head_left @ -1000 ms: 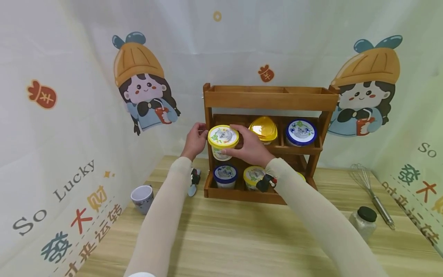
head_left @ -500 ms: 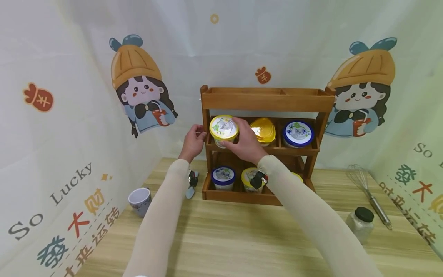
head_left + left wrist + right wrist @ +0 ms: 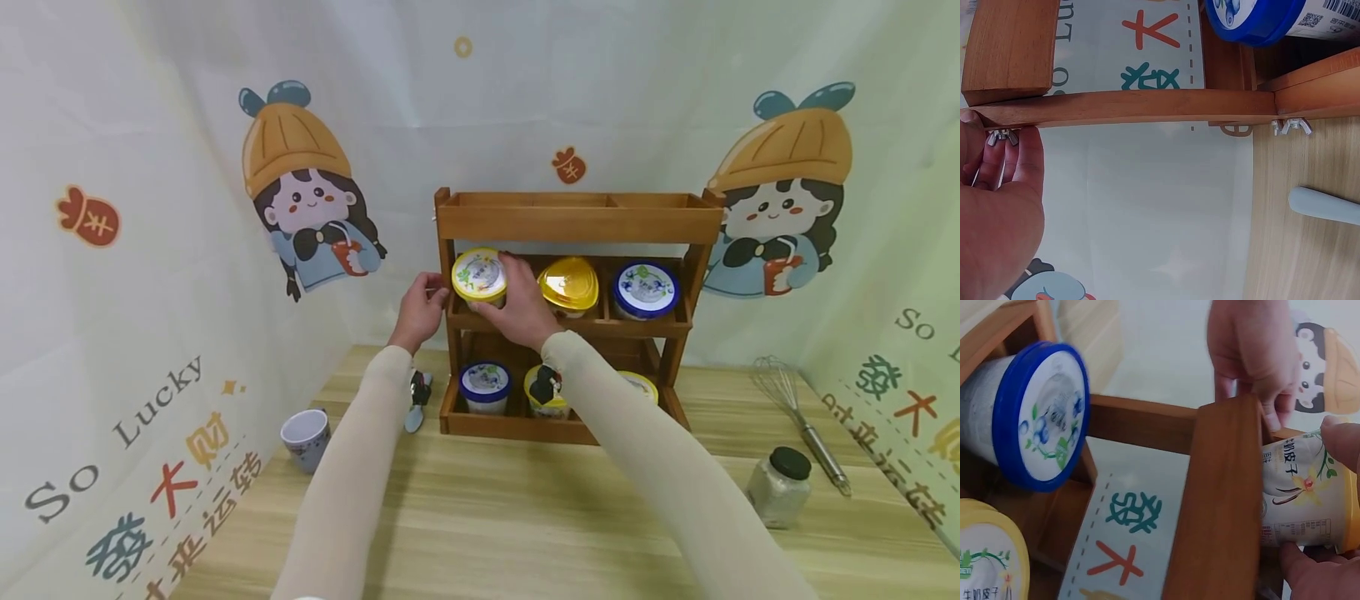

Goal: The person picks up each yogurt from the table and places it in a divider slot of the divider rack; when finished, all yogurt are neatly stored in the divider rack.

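Note:
My right hand grips a white tub with a yellow lid in the left bay of the wooden rack's middle tier. In the right wrist view, thumb and fingers span the tub, and its lower end is in behind the front board. My left hand holds the rack's left side post. The left wrist view shows its fingertips against the post, around a wing nut. Beside the held tub are a yellow triangular-lidded tub and a blue-lidded tub.
The lower tier bears a blue-lidded tub and yellow-lidded tubs, partly hidden by my right arm. A cup and a spoon are on the left of the table; a jar and a whisk on the right.
My right hand has raised the yellow-lidded tub from before the rack, moved it inward and lowered it into the middle tier's left bay. The left hand has stayed at the post.

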Action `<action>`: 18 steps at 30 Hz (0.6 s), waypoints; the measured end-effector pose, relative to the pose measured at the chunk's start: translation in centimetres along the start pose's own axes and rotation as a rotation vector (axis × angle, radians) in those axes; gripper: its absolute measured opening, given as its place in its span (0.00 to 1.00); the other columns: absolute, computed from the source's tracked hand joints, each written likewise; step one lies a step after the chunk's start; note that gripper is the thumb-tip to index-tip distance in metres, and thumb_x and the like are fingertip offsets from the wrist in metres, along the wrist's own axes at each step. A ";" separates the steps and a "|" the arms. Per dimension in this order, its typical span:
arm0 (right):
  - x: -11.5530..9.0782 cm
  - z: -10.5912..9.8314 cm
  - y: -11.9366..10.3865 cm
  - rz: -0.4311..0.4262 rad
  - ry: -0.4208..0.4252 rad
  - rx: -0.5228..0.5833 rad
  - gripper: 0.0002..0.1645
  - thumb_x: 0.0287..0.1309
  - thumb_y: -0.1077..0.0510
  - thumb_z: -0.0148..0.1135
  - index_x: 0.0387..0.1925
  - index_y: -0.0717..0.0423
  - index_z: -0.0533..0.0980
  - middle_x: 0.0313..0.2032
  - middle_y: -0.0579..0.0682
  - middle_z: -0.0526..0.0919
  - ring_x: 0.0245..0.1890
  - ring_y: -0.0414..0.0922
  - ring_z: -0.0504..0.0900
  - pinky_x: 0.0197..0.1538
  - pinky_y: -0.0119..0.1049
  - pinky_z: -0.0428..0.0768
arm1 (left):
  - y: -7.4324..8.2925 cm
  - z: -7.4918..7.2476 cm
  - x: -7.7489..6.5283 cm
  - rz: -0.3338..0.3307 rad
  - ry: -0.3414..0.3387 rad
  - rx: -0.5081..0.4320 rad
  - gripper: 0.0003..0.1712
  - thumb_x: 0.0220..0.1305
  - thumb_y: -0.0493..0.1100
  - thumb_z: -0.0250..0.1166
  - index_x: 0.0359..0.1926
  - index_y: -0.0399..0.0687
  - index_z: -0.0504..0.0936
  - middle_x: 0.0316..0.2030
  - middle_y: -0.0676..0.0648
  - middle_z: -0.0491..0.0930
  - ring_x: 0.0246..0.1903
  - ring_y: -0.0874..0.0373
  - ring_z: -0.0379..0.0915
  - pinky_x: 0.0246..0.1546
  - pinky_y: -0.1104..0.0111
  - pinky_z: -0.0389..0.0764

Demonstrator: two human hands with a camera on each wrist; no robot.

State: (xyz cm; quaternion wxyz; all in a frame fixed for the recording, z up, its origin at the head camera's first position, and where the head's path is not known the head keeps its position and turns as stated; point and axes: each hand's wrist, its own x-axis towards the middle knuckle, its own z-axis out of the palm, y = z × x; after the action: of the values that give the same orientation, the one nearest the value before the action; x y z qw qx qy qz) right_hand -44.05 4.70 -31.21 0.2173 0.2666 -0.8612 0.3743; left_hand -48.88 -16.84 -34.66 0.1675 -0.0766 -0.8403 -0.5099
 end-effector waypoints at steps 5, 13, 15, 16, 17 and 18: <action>-0.1 0.7 0.5 0.038 -0.004 -0.045 0.57 0.62 0.47 0.77 0.80 0.60 0.54 0.71 0.63 0.66 0.70 0.57 0.72 0.77 0.50 0.72 | 0.3 0.0 0.0 -0.003 0.007 0.015 0.21 0.84 0.43 0.53 0.71 0.42 0.69 0.68 0.38 0.73 0.69 0.42 0.72 0.68 0.50 0.79; -0.7 1.3 0.6 0.110 0.011 -0.057 0.58 0.61 0.47 0.78 0.80 0.61 0.54 0.72 0.62 0.66 0.71 0.57 0.71 0.78 0.50 0.71 | 0.3 0.1 0.0 -0.013 0.013 0.021 0.21 0.84 0.43 0.52 0.71 0.43 0.69 0.69 0.38 0.73 0.70 0.42 0.71 0.70 0.50 0.78; -0.8 1.3 0.6 0.117 0.015 -0.051 0.59 0.61 0.47 0.78 0.80 0.61 0.53 0.73 0.62 0.66 0.72 0.57 0.71 0.78 0.51 0.70 | 0.3 0.2 0.1 -0.009 0.015 0.022 0.21 0.84 0.43 0.53 0.71 0.43 0.69 0.69 0.38 0.73 0.70 0.42 0.71 0.69 0.50 0.78; -0.8 1.2 0.6 0.121 0.016 -0.043 0.59 0.61 0.47 0.78 0.81 0.61 0.53 0.74 0.63 0.66 0.72 0.58 0.70 0.79 0.51 0.70 | 0.2 0.2 0.1 -0.007 0.017 0.022 0.21 0.84 0.43 0.53 0.71 0.43 0.69 0.69 0.38 0.73 0.70 0.42 0.71 0.69 0.50 0.78; -0.9 1.2 0.6 0.125 0.016 -0.035 0.60 0.61 0.47 0.78 0.81 0.61 0.52 0.74 0.63 0.65 0.73 0.58 0.70 0.79 0.52 0.69 | 0.2 0.2 0.2 -0.006 0.017 0.021 0.21 0.84 0.43 0.53 0.71 0.42 0.69 0.69 0.38 0.73 0.70 0.41 0.71 0.69 0.50 0.79; -0.9 1.1 0.6 0.128 0.016 -0.027 0.60 0.61 0.47 0.78 0.81 0.61 0.52 0.75 0.63 0.65 0.73 0.58 0.69 0.79 0.52 0.69 | 0.1 0.3 0.2 -0.006 0.017 0.020 0.21 0.84 0.42 0.53 0.71 0.42 0.70 0.69 0.38 0.73 0.70 0.42 0.71 0.69 0.50 0.79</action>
State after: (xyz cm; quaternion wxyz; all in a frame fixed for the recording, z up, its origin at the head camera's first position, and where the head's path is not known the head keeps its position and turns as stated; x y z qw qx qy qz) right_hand -43.91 4.46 -32.77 0.2034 0.2047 -0.8797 0.3780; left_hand -49.08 -16.55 -34.60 0.1738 -0.0680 -0.8441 -0.5028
